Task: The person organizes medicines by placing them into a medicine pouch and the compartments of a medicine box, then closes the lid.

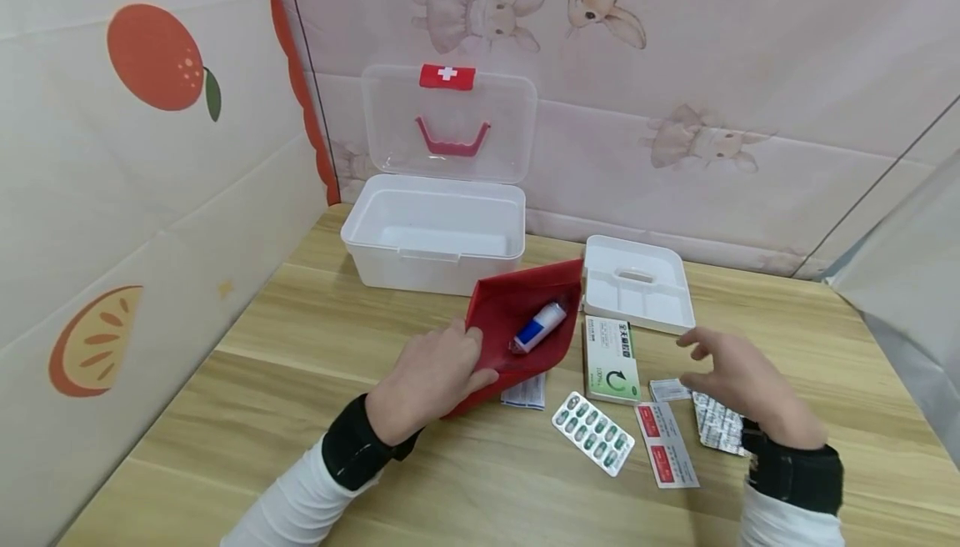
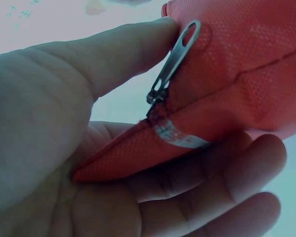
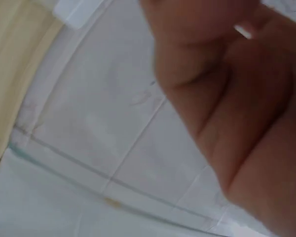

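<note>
My left hand (image 1: 438,368) grips a red zippered pouch (image 1: 498,305) by its near left edge, thumb on one side and fingers underneath. A metal zipper pull (image 2: 175,59) hangs beside the thumb in the left wrist view. Inside the gaping pouch lies a small white-and-blue cylindrical item (image 1: 538,328). My right hand (image 1: 750,380) hovers over the right side of the table, fingers loosely bent and holding nothing. Near it lie a small white packet (image 1: 670,389), a silver blister pack (image 1: 718,424) and a white-and-red packet (image 1: 667,445). The right wrist view is blurred.
A white first-aid box (image 1: 435,268) stands at the back, its clear lid (image 1: 390,122) raised. Right of it lies a white compartment tray (image 1: 678,305). A green-and-white medicine box (image 1: 611,359), a capsule blister pack (image 1: 592,433) and a pale packet (image 1: 525,393) lie on the wooden table (image 1: 300,455).
</note>
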